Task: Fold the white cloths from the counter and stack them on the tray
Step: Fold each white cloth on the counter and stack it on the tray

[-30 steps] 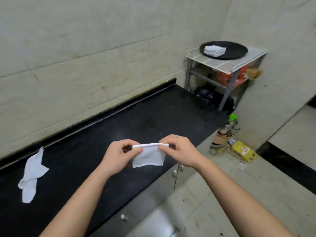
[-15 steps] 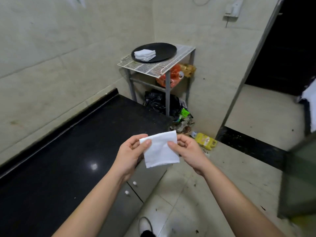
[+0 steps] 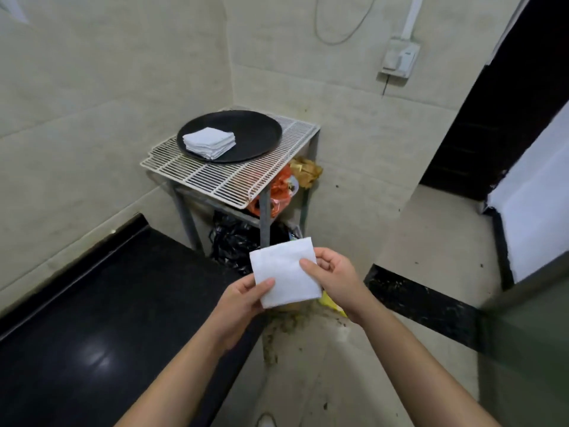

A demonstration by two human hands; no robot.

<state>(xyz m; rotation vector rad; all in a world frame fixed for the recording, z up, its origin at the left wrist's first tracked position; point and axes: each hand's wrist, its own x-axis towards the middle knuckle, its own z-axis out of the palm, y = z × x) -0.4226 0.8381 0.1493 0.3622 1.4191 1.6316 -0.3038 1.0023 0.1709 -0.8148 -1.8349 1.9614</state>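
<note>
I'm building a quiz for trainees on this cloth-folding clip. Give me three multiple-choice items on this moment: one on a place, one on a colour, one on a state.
1. Where does the stack of folded cloths lie?
A. on the round tray atop the wire rack
B. on the black counter
C. on the floor

2. What colour is the tray?
A. white
B. black
C. orange

3. How is the folded cloth held?
A. draped over one forearm
B. lying free on the counter
C. pinched between the left hand and right hand

Answers: 1 A, the stack sits on the tray's left part. 2 B, the tray is dark against the pale rack. 3 C, a thumb of each hand presses on the cloth's face.
</note>
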